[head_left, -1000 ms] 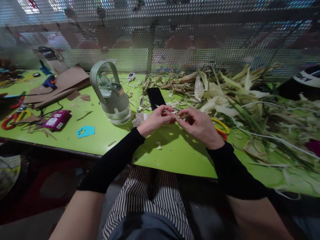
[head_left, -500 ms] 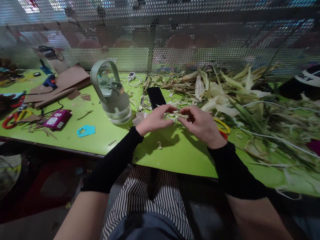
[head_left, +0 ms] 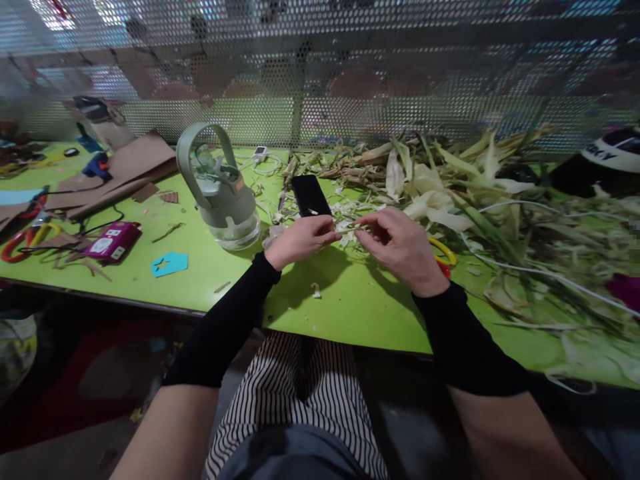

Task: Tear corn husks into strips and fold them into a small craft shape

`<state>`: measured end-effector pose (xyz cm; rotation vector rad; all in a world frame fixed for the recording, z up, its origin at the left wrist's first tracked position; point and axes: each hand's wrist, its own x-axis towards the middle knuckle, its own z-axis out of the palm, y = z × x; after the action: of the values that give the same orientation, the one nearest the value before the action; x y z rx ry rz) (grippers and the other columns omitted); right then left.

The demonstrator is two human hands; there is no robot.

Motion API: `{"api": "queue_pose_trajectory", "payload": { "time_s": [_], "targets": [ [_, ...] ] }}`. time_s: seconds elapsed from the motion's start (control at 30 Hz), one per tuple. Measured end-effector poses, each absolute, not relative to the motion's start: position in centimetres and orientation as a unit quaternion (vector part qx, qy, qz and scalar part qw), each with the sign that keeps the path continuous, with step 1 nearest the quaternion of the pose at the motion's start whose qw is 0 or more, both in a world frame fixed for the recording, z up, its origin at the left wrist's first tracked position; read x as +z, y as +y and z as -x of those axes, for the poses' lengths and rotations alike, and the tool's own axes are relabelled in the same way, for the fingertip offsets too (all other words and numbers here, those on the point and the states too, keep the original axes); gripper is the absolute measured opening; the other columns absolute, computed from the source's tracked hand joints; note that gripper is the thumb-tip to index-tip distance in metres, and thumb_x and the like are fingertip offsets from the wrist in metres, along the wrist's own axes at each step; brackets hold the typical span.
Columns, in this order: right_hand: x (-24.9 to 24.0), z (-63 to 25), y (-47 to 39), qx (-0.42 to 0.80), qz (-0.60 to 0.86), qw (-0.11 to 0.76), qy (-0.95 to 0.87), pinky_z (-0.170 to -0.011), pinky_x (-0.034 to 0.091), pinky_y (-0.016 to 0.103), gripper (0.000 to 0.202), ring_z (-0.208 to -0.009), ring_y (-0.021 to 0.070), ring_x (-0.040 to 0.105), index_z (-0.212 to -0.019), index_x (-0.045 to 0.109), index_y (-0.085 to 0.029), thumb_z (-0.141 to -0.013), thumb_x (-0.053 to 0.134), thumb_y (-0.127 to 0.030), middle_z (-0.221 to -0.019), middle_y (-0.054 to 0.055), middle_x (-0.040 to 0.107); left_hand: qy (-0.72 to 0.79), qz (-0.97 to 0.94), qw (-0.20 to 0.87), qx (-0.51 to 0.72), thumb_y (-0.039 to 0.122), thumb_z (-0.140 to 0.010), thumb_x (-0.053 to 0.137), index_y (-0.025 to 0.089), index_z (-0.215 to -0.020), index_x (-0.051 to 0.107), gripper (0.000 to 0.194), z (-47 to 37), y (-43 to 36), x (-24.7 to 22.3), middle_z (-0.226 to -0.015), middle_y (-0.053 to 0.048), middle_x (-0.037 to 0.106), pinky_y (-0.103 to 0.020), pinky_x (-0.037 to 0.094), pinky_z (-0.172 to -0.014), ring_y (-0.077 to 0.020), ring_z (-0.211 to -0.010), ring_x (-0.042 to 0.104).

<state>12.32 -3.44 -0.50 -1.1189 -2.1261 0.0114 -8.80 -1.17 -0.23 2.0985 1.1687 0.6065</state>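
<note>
My left hand [head_left: 306,239] is just in front of the black phone [head_left: 310,196], its thumb and fingers pinched together; whatever lies between them is too small to make out. To its right, my right hand [head_left: 395,247] is closed in a pinch around a thin pale husk strip [head_left: 354,227] that points toward the left hand. Small husk shreds [head_left: 345,212] lie on the green table [head_left: 350,307] behind and beneath the fingers. A curled scrap [head_left: 316,291] rests nearer the table's front edge.
A pale green bottle [head_left: 230,207] stands left of the phone. Corn husks [head_left: 440,180] are heaped at the right, with yellow-handled scissors [head_left: 443,252] beside my right hand. Farther left are a purple box [head_left: 113,241], a blue tag [head_left: 170,264] and brown paper [head_left: 135,163].
The fingers of my left hand have closed from a wider curve into a pinch. The gap between the two hands shows more of the shreds behind.
</note>
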Motion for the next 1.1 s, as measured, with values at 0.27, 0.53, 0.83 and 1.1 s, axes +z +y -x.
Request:
{"api": "queue_pose_trajectory", "payload": {
  "time_s": [0.27,0.53,0.83,1.1],
  "targets": [
    [-1.8,-12.0,-3.3,0.023,0.398,0.299,-0.867,-0.067,0.048,0.036,0.008,-0.079,0.0231,0.062,-0.094,0.063,-0.019,-0.089,0.058,-0.019,-0.092,0.010,0.068,0.334,-0.833,0.370,0.240,0.037,-0.095,0.058,0.017,-0.121,0.055,0.032,8.3,-1.2,-1.6,-0.118,-0.011,0.067,-0.033,0.047,-0.091,-0.0210,-0.105,0.064],
    [-0.9,-11.0,-4.1,0.104,0.409,0.428,-0.799,-0.068,0.053,0.035,0.019,-0.076,0.0175,0.060,-0.106,0.058,-0.022,-0.089,0.064,-0.025,-0.111,0.009,0.063,0.330,-0.737,0.512,0.292,0.030,-0.102,0.045,0.016,-0.097,0.056,0.019,7.7,-1.1,-1.9,-0.086,-0.003,0.065,-0.029,0.048,-0.082,-0.0128,-0.079,0.061],
    [-1.2,-11.3,-3.3,0.188,0.482,0.443,-0.732,-0.066,0.046,0.033,0.035,-0.073,0.0170,0.056,-0.081,0.066,-0.021,-0.093,0.064,-0.053,-0.085,0.004,0.063,0.316,-0.569,0.688,0.320,0.027,-0.102,0.051,0.015,-0.091,0.054,0.016,6.5,-2.4,-1.0,-0.073,0.003,0.060,-0.020,0.045,-0.065,-0.0053,-0.062,0.057],
    [-1.7,-10.8,-3.7,0.236,0.453,0.497,-0.702,-0.071,0.049,0.034,0.036,-0.082,0.0197,0.060,-0.080,0.072,-0.024,-0.091,0.066,-0.057,-0.083,0.003,0.066,0.364,-0.515,0.700,0.335,0.021,-0.092,0.059,0.017,-0.083,0.055,0.011,6.4,-2.8,-0.6,-0.064,0.008,0.036,-0.021,0.017,-0.047,-0.0034,-0.049,0.025]
  ]
}}
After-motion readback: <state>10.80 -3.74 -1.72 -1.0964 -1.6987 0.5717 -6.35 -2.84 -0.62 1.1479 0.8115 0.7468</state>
